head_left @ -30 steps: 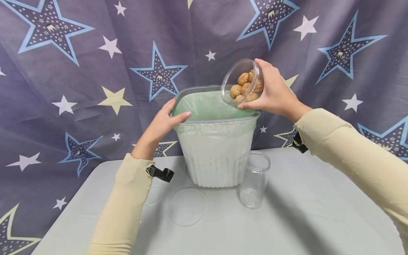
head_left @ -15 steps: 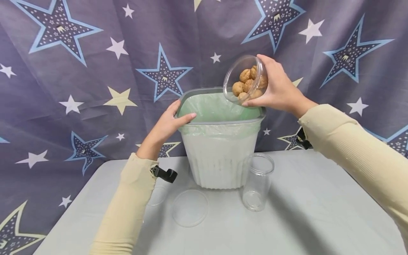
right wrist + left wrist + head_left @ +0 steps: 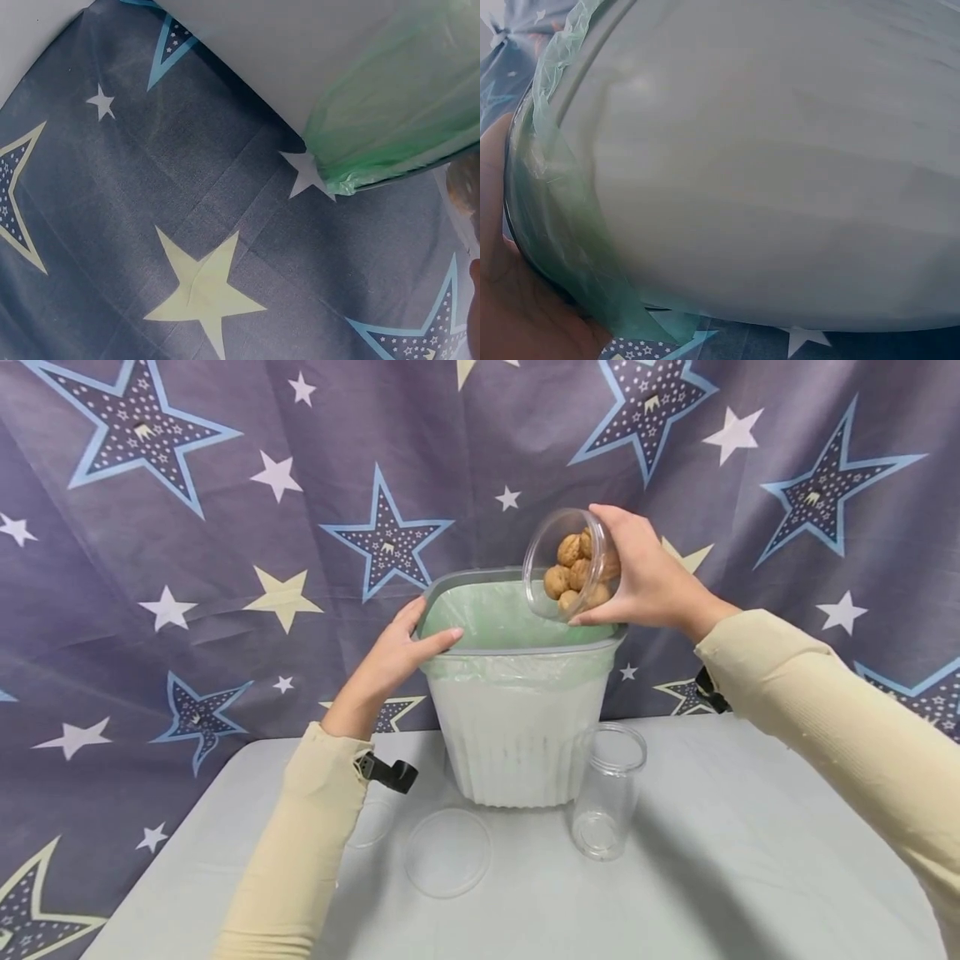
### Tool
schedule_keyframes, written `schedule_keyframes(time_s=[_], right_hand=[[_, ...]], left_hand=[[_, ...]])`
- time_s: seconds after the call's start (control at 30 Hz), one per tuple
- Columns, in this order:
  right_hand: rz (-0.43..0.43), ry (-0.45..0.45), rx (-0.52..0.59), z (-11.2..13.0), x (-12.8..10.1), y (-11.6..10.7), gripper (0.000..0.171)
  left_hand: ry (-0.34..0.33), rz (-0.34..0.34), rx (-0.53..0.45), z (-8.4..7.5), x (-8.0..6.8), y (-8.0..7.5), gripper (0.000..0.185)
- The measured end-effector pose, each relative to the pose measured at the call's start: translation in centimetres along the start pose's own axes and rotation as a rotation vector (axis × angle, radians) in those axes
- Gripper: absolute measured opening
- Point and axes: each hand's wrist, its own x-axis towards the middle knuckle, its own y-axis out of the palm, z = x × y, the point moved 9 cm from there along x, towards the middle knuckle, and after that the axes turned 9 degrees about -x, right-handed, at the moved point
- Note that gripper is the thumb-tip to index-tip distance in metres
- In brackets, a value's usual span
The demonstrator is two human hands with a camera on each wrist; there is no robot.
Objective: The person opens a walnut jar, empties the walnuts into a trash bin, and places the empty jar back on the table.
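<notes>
The clear bowl (image 3: 567,564) sits in the right hand (image 3: 645,581), held above the far right corner of the bin (image 3: 517,727) with its open mouth tipped left and down over the green liner (image 3: 495,614). It is a see-through round bowl holding a heap of brown walnuts (image 3: 576,572), piled against its lower side. The right hand's fingers curl round the base and rim of the bowl, thumb underneath, forearm in a cream sleeve reaching in from the right. The left hand (image 3: 393,652) grips the bin's grey rim at its left corner, thumb laid along the front edge and fingers over the top; the left wrist view shows the palm (image 3: 510,300) against the liner and rim. The bin stands on the grey worktop (image 3: 712,877) at its far edge. In front of it are an empty clear jar (image 3: 606,789) standing upright and a flat clear lid (image 3: 447,852) lying to its left
</notes>
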Motion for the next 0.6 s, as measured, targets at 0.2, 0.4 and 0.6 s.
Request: schedule_keyframes(time_s=[0.2,0.4,0.6], right_hand=[[-0.025,-0.089,-0.016,0.3,-0.2,-0.1,0.118],[-0.025,-0.148,-0.027,0.8,-0.3,0.1,0.118],[-0.001,-0.194,-0.032,1.5,-0.3,0.9,0.119]], left_hand=[[-0.010,-0.006,0.009,-0.1,0.0,0.2,0.069],[0.000,-0.005,0.004,0.5,0.4,0.0,0.069],[0.006,-0.025,0.029,2.3,1.2,-0.7,0.071]])
